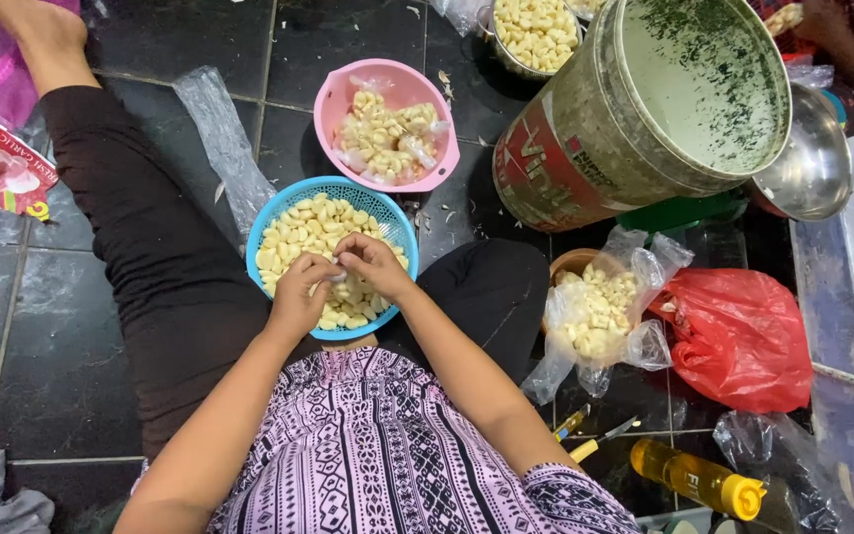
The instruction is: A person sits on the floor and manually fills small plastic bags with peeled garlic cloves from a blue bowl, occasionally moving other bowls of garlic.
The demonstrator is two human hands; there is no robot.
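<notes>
Lap: a person sits on the dark tiled floor (71, 336) in a purple patterned top, legs in black spread to either side, so the work sits between the knees within easy reach.
Left hand (300, 290): forearm slants up from the lower left; fingers curl in, pinching a small garlic clove (337, 276) with the thumb.
Right hand (375, 265): forearm slants up from the lower right; fingertips close narrowly on the same clove, meeting the left hand over it.
Blue basket (267, 229): directly under both hands, a round perforated basket full of peeled cloves, placed so anything released lands inside.
Right of the hands: a clear plastic bag of garlic (597, 314) slumped in a brown bowl, mouth open; beyond it a crumpled red plastic bag (738, 336).
Near the right elbow: a yellow bottle (699, 479) lying flat, and a small yellow-handled knife (600, 441), both unheld.
Just beyond the hands: a pink basket (333, 99) holding bagged cloves.
Farther, to the right: a large metal tin (585, 148), tilted, its pale inside flecked green.
Farthest: a metal bowl of cloves (536, 35) at the top edge.
</notes>
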